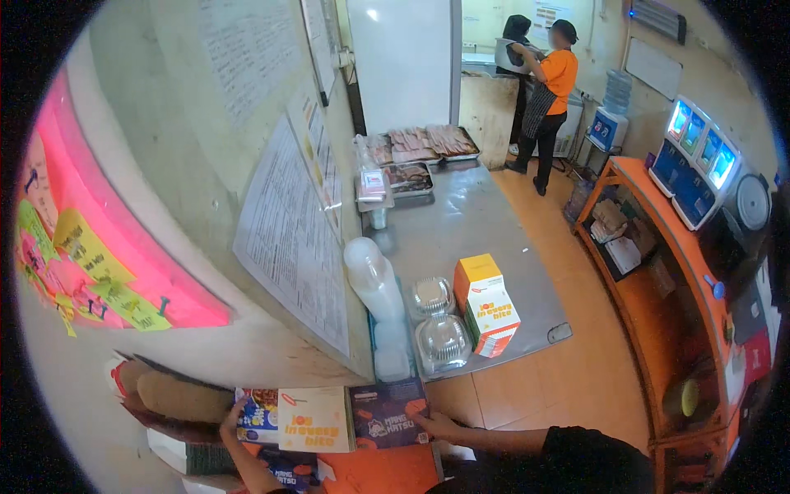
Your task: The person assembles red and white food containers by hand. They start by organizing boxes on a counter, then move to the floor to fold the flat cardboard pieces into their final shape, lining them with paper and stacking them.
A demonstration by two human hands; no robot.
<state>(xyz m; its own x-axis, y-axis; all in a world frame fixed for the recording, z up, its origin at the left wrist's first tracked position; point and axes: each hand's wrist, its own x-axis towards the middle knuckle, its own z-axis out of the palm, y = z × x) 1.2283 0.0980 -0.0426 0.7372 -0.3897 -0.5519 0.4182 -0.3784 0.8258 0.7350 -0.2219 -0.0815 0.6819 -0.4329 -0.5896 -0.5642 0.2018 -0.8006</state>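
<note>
Low in the view, three printed stacks lie side by side at an orange surface [383,471]. They look like flat-folded food cartons: a blue one with a food picture [258,414], a cream one with orange print [313,430] and a dark purple one [387,421]. My left hand [234,421] is closed on the outer edge of the blue stack. At the opposite end, my right hand [434,424] grips the right edge of the purple carton, its thumb side on top. Another dark printed carton [288,468] lies below, beside my left forearm.
Beyond the wall corner stands a steel table [485,218] with orange-and-white cartons [485,309], clear plastic containers [443,339], white cups [366,267] and meat trays [420,146]. Orange shelving [634,329] carries a drink dispenser [695,160]. Two people [555,95] stand at the back.
</note>
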